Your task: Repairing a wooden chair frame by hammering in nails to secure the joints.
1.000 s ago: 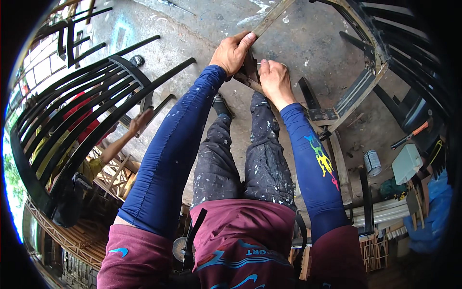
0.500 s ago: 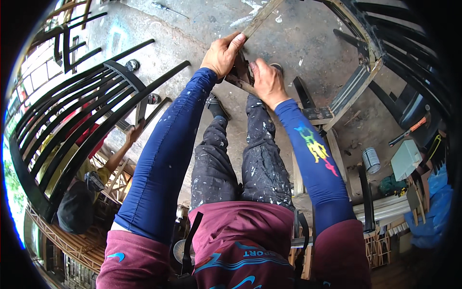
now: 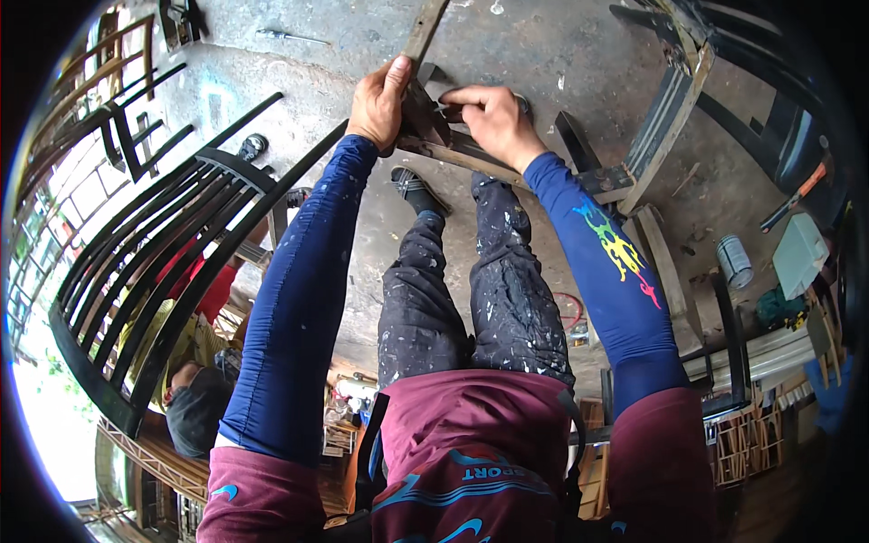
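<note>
Left grip [image 3: 376,104] holding wooden frame [image 3: 423,34], dark, brown-edged; right grip [image 3: 498,124] contents unclear.

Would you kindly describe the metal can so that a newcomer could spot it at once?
Start at the person's right blue sleeve and look right in the picture. Just left of the pale boxy container is the metal can. Its round, silvery-grey body sets it apart from that angular container and the orange-handled hammer above.

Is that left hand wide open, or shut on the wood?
Shut: the left hand grips the wood. Its thumb lies against it, though most of the fingers are hidden from view.
</note>
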The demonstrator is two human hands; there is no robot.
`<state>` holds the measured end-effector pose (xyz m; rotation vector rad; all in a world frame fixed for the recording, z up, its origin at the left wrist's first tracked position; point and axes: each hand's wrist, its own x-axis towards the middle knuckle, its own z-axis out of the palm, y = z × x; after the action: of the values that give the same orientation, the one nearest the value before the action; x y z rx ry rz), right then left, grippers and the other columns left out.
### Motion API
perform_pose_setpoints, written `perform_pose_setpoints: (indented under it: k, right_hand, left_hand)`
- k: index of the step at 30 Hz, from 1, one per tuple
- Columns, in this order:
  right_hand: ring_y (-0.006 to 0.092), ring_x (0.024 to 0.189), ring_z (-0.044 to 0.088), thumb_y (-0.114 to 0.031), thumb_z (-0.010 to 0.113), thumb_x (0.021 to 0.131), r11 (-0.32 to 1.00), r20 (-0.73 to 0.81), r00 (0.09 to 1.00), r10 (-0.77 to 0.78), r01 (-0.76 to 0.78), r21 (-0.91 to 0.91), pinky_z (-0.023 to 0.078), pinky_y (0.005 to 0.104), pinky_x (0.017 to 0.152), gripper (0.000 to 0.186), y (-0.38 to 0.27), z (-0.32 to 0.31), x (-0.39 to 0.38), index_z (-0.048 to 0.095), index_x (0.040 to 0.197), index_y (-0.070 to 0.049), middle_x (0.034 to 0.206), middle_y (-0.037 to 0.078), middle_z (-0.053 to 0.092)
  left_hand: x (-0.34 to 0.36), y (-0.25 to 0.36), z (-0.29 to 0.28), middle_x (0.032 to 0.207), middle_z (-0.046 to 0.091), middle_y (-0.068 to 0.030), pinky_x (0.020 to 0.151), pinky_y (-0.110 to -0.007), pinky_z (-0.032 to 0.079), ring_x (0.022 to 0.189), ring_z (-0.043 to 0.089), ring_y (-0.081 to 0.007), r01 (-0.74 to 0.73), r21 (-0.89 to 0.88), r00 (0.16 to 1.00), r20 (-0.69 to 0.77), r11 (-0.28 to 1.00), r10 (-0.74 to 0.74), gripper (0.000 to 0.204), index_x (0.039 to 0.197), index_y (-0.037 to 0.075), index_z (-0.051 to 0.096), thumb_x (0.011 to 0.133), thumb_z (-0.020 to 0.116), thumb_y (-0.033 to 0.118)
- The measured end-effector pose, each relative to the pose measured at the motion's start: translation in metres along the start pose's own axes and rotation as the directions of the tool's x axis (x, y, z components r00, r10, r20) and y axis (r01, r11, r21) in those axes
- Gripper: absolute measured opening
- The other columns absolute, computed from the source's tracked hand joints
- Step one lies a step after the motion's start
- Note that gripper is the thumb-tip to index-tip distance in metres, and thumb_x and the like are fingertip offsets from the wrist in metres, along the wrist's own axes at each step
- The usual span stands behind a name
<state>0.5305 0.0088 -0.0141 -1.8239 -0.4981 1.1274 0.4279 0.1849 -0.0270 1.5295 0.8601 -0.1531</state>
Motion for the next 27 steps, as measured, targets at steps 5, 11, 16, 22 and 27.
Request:
perform_pose_setpoints:
  k: [5, 11, 16, 22, 27]
  right_hand:
    - [0.0211, 0.096, 0.069, -0.004, 0.063, 0.089, 0.819, 0.029, 0.944, 0.329, -0.301, 0.488, 0.053, 0.029, 0.09, 0.027, 0.005, 0.008, 0.01, 0.07, 0.112, 0.009, 0.106, 0.014, 0.074]
    - [0.0225, 0.088, 0.068, -0.001, 0.073, 0.084, 0.666, 0.036, 0.906, 0.423, -0.337, 0.666, 0.054, 0.0321, 0.085, 0.047, 0.0, 0.0, 0.025, 0.06, 0.128, 0.009, 0.104, 0.012, 0.071]
    - [0.0224, 0.083, 0.069, -0.002, 0.075, 0.08, 0.883, 0.054, 0.901, 0.43, -0.432, 0.182, 0.058, 0.0341, 0.074, 0.018, -0.018, -0.001, 0.038, 0.071, 0.098, 0.002, 0.083, 0.011, 0.071]
    - [0.0399, 0.099, 0.07, -0.024, 0.071, 0.081, 0.74, 0.276, 0.788, 0.55, -0.613, 0.277, 0.056, 0.0416, 0.088, 0.043, -0.012, -0.001, 0.044, 0.067, 0.102, 0.013, 0.102, 0.032, 0.069]
    - [0.04, 0.097, 0.071, -0.026, 0.056, 0.083, 0.804, -0.165, 0.924, 0.344, -0.381, -0.456, 0.056, 0.0461, 0.085, 0.035, -0.021, 0.046, 0.056, 0.073, 0.095, 0.002, 0.099, 0.029, 0.07]
  left_hand:
    - [0.001, 0.0, -0.004, 0.087, 0.067, -0.0078, 0.077, -0.03, 0.047, 0.081, 0.053, -0.0149, -0.07, 0.174, 0.997, -0.03, 0.982, 0.076, 0.063, 0.103, -0.009, 0.063, 0.104, 0.047, 0.052]
    - [-0.001, 0.001, -0.001, 0.085, 0.065, -0.0063, 0.077, -0.029, 0.046, 0.082, 0.053, -0.0137, -0.03, 0.122, 0.999, -0.023, 0.992, 0.033, 0.066, 0.102, -0.01, 0.063, 0.105, 0.044, 0.053]
    - [0.0, -0.003, -0.004, 0.083, 0.063, -0.0069, 0.076, -0.028, 0.046, 0.081, 0.053, -0.0136, -0.021, 0.122, 0.999, -0.023, 0.992, 0.024, 0.066, 0.103, -0.01, 0.063, 0.105, 0.044, 0.053]
    - [0.0, -0.002, -0.008, 0.082, 0.065, -0.0136, 0.079, -0.032, 0.048, 0.082, 0.056, -0.0181, -0.007, 0.216, 1.0, 0.005, 0.976, 0.006, 0.067, 0.105, -0.009, 0.063, 0.104, 0.043, 0.055]
    - [0.0, -0.005, -0.006, 0.075, 0.06, -0.0145, 0.073, -0.034, 0.047, 0.076, 0.053, -0.0188, -0.067, 0.224, 0.996, -0.046, 0.972, 0.079, 0.064, 0.101, -0.007, 0.063, 0.104, 0.044, 0.054]
